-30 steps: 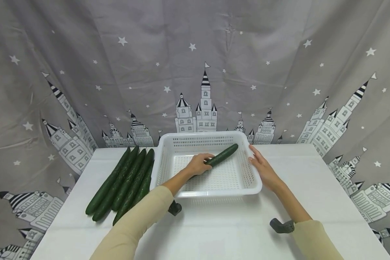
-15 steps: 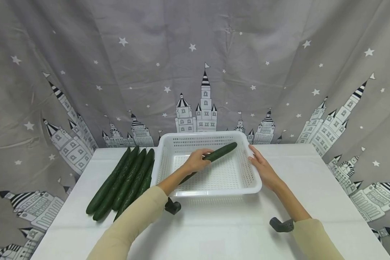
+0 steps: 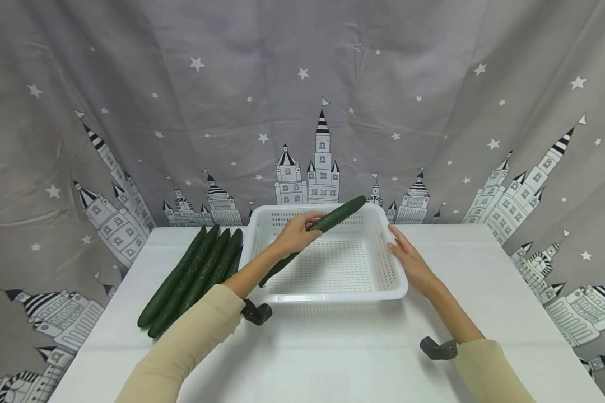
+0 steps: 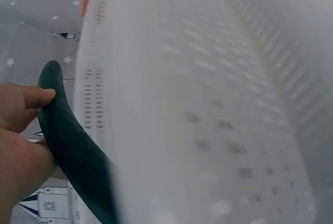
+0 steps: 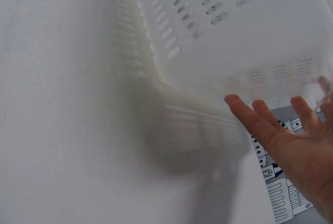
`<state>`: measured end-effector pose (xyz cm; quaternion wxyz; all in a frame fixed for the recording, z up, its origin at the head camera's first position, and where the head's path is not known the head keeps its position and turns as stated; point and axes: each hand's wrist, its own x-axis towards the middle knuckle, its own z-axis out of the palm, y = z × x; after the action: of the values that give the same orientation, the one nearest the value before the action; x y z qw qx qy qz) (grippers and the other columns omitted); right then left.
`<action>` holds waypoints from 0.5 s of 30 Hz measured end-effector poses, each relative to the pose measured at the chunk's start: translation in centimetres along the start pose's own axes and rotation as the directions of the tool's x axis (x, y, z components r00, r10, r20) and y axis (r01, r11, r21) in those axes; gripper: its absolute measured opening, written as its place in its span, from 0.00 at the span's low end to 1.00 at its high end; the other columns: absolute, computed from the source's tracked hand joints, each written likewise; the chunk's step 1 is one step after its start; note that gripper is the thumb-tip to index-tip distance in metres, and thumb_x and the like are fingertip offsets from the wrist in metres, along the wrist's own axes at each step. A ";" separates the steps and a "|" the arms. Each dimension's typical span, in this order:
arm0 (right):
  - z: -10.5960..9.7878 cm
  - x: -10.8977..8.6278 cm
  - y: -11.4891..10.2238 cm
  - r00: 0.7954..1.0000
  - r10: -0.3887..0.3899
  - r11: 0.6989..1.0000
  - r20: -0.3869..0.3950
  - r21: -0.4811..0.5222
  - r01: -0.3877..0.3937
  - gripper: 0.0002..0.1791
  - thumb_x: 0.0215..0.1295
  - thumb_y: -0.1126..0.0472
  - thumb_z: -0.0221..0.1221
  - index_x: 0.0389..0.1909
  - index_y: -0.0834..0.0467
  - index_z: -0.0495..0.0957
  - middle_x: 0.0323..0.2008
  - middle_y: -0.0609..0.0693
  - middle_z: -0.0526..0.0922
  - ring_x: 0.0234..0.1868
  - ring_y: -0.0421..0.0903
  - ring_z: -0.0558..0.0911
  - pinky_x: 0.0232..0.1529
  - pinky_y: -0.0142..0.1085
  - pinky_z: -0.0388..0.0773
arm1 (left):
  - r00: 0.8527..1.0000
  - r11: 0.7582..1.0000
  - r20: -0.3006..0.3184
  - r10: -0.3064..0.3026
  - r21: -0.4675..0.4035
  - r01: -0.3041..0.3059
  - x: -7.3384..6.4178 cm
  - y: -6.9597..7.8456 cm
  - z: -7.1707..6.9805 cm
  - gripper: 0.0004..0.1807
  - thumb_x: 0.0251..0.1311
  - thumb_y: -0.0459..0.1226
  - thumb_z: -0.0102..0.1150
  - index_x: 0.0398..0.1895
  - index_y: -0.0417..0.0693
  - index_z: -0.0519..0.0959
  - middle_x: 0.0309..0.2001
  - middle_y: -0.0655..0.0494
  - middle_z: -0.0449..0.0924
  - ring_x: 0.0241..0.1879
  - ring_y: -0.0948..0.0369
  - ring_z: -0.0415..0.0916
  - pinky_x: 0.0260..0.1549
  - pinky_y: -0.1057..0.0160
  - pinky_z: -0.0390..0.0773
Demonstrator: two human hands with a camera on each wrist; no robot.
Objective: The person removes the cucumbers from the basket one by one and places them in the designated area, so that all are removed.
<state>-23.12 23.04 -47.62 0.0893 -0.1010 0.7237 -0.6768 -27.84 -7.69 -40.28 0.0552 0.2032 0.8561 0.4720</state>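
Note:
My left hand (image 3: 297, 232) grips a long dark green cucumber (image 3: 340, 215) around its middle. It is held aslant over the white perforated plastic basket (image 3: 327, 298), its far end up over the back rim and its near end low at the left front. Close up in the left wrist view, thumb and fingers pinch the cucumber (image 4: 67, 135) beside the basket wall. My right hand (image 3: 410, 263) touches the basket's right side at the rim. In the right wrist view its fingers (image 5: 255, 120) extend along the outer wall. No other cucumber shows inside the basket.
Several cucumbers (image 3: 186, 280) lie side by side on the white table (image 3: 363, 358), left of the basket; my left forearm partly covers them. Black wrist mounts (image 3: 256, 312) hang below both wrists. A grey curtain (image 3: 302, 112) printed with castles and stars stands behind the table.
The left hand has raised the cucumber from low in the basket and drawn it up and to the left. The right hand and basket have stayed in place.

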 end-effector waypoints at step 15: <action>0.0 0.0 0.1 1.000 0.010 1.000 -0.002 0.014 -0.010 0.34 0.82 0.53 0.39 0.81 0.48 0.35 0.77 0.63 0.47 0.71 0.68 0.60 0.61 0.53 0.70 | 0.996 0.993 -0.090 -0.030 -0.116 0.019 -1.6 2.3 -7.9 0.28 0.70 0.30 0.56 0.73 0.45 0.67 0.70 0.35 0.64 0.63 0.45 0.65 0.57 0.48 0.71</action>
<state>-23.13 23.00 -47.70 0.0927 -0.0958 0.7196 -0.6814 -27.93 -13.45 -34.15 0.0333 0.1674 0.8316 0.5284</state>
